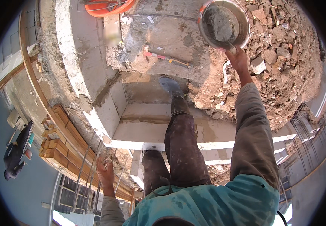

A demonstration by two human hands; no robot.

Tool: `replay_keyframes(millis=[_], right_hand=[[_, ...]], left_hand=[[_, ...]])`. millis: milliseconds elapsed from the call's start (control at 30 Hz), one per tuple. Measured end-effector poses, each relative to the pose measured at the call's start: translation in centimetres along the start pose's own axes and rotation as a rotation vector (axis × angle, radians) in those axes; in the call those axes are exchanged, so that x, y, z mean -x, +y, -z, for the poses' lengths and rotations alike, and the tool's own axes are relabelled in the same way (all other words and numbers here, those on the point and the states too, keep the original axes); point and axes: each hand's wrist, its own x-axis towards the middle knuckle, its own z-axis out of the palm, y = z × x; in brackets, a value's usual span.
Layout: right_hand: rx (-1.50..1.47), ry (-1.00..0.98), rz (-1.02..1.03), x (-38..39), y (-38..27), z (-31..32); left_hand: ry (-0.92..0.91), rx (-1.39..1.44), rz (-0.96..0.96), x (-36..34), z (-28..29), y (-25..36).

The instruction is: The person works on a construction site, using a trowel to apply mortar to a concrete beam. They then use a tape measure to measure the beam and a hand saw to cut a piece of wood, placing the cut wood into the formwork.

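My right hand [240, 63] is closed round the pale handle of a trowel [231, 48] that dips into a bucket [245, 34]. Grey mortar [221, 24] lies inside the bucket; the trowel's blade is hard to tell from it. At the lower left, my left hand [105, 171] has its fingers curled beside upright rebar [91, 171]. What those fingers hold, if anything, I cannot make out. A hammer [166, 57] with a red and yellow handle lies on the concrete ahead of my booted foot [171, 86].
White block walls [112, 109] meet in a corner beneath me, and one leg stands inside it. Broken rubble [280, 56] heaps up at the right. An orange basin [110, 9] holds tools at the top. Stacked timber [63, 150] and a person [18, 150] are at the left.
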Motion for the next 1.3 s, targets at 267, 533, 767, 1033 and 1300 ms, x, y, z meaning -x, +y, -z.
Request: replay_keyframes(millis=[267,533,767,1033,1300], right_hand=[[-0.438,0.109,0.137,8.9,-7.8,0.3],[-0.847,-0.385,-0.173,27.9,-19.0,-12.5],[-0.688,-0.119,-0.196,35.4,-16.7,-24.6],[0.236,-0.602,0.413,39.0,-16.6,-42.2],[-0.392,-0.221,-0.038,35.1,-19.1,-20.0]], left_hand=[[-0.035,0.163,0.071,1.8,-6.7,-11.4],[0.182,0.119,0.196,1.7,-12.7,-22.1],[0.199,0.29,0.4,7.0,-15.5,-27.2],[0.231,0.395,0.712,17.9,-21.7,-35.4],[0.066,0.471,0.612,18.0,-22.0,-28.2]])
